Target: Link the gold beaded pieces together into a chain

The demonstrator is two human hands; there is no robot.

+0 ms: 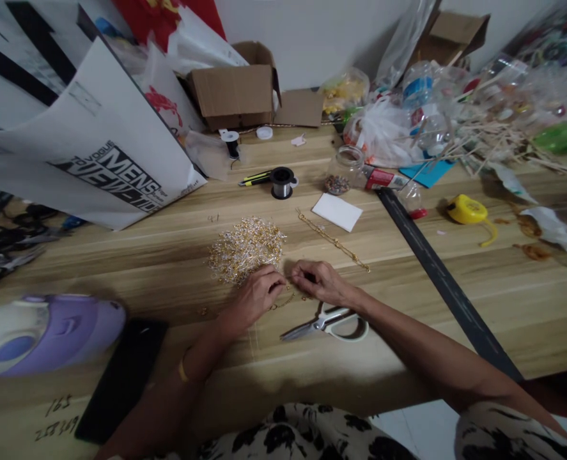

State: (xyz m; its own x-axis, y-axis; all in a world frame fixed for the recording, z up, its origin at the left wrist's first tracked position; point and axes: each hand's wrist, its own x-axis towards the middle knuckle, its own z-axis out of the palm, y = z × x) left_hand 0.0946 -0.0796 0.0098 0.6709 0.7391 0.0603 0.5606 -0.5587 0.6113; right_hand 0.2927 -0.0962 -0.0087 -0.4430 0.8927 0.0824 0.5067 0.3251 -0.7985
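1. Both hands are in close, left hand (259, 295) and right hand (318, 280) nearly meeting. Fingertips on each look pressed together, but whatever's between them is too tiny to make out, so can't tell what they pinch.
2. The short gold chain (283, 304) lies on the table just on the body side of the fingertips. Looks super light and floppy to me, so I'd grab it by an end link; mid-length it'd probably just fold.
3. The pile of gold-and-clear beaded pieces (245, 250) is right beyond the left fingers. Probably light, stiffish and tangle-prone; I'd pick singles off the edge.
4. Longer gold chain (333, 241) sits beyond the right hand. Likely limp and slinky too, links maybe easy to bend.
5. Scissors (333, 321) rest bodyward of the right hand: rigid, heavier, best taken by the handles.
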